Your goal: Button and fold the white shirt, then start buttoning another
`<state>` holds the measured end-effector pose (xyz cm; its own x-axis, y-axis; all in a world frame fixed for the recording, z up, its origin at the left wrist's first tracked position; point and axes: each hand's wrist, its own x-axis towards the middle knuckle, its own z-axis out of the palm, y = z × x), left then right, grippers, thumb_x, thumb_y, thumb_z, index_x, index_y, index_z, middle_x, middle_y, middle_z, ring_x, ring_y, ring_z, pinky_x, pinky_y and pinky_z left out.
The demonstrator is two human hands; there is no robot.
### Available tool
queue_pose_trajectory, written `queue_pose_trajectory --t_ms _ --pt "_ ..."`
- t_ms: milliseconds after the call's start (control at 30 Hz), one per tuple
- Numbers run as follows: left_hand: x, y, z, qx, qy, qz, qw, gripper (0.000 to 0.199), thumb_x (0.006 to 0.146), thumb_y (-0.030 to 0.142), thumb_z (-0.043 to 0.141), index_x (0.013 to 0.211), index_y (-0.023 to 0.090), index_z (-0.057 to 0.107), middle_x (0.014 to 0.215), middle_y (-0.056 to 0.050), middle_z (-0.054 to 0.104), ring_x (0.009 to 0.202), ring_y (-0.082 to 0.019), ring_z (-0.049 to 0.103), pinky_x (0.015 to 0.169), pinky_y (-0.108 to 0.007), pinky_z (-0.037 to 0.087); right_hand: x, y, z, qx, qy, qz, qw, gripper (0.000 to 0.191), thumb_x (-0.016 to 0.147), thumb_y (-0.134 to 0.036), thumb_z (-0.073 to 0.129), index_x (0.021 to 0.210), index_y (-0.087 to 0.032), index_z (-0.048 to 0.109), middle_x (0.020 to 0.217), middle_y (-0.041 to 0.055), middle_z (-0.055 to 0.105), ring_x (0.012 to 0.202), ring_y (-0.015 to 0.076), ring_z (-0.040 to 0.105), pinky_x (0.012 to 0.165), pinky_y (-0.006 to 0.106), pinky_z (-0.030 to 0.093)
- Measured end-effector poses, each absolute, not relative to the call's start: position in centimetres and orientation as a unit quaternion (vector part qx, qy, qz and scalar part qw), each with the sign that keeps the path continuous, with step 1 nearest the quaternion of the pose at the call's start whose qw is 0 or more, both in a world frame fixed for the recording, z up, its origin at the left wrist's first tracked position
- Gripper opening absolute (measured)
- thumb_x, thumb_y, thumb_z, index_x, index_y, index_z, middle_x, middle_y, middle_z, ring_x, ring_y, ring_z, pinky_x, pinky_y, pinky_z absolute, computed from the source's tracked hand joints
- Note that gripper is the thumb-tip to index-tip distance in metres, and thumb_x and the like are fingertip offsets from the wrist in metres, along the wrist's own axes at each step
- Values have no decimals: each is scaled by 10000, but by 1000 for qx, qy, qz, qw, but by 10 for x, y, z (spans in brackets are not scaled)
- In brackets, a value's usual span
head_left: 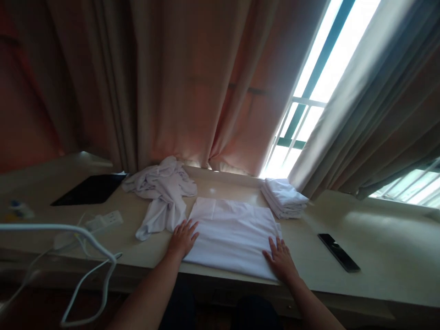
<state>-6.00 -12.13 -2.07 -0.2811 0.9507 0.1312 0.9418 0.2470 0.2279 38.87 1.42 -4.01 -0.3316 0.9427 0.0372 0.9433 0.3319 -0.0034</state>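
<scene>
A white cloth (233, 236), folded into a wide rectangle, lies flat at the front edge of the table. My left hand (183, 237) rests on its left edge with fingers spread. On its lower right side lies my right hand (280, 259), palm down, fingers apart. Neither hand grips anything. Just left of the flat cloth is a crumpled white cloth (165, 197) in a loose heap. Behind and to the right sits a stack of folded white cloths (284, 198).
On the pale table (388, 247), a black phone (338, 252) lies at the right. To the left are a black flat object (91, 189), a white power strip (103, 221) and a white cable (74, 228) looping past the front edge. Curtains (192, 91) hang behind.
</scene>
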Motion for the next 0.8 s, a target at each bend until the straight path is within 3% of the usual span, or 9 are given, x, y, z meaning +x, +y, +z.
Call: queue_pose_trajectory --t_ms 200,400,567,667,733,800 --pt "-113 -156 -16 549 824 135 47 591 936 559 319 1474 316 340 1588 -31 221 1475 -290 96 1168 -499 47 389 19 -48 -572 -820 -24 -10 809 871 -662 251 1526 -189 222 1608 109 56 1469 341 70 1137 529 153" --pt "-135 -182 -13 551 823 135 26 553 932 482 374 1456 305 374 1574 -45 263 1455 -304 165 1162 -499 60 385 14 -43 -562 -827 -29 -11 801 847 -643 240 1514 -201 265 1607 89 90 1467 322 106 1138 512 175" --pt "-121 -185 -1 541 830 133 16 502 911 348 402 1389 213 474 1521 -133 345 1424 -370 201 1123 -590 66 376 3 -33 -555 -830 -47 -18 781 847 -625 224 1511 -218 273 1601 95 118 1466 344 77 1122 611 78" --pt "-110 -182 7 561 814 147 19 469 909 238 356 1343 167 519 1493 -153 375 1424 -329 209 1137 -550 78 343 -16 -21 -522 -846 -92 52 693 887 -496 212 1501 -188 302 1604 84 104 1473 324 7 1130 618 6" --pt "-107 -180 11 562 811 159 27 463 913 193 314 1311 140 544 1428 -178 440 1378 -312 294 1123 -515 159 304 -39 -12 -490 -858 -97 121 640 912 -377 180 1503 -155 284 1600 87 128 1479 280 0 1154 577 14" --pt "-106 -177 14 555 813 172 34 454 921 189 287 1266 126 575 1335 -199 506 1299 -314 386 1074 -501 247 253 -71 -5 -428 -889 -56 152 623 928 -375 229 1514 -163 238 1584 92 198 1480 255 57 1174 540 54"
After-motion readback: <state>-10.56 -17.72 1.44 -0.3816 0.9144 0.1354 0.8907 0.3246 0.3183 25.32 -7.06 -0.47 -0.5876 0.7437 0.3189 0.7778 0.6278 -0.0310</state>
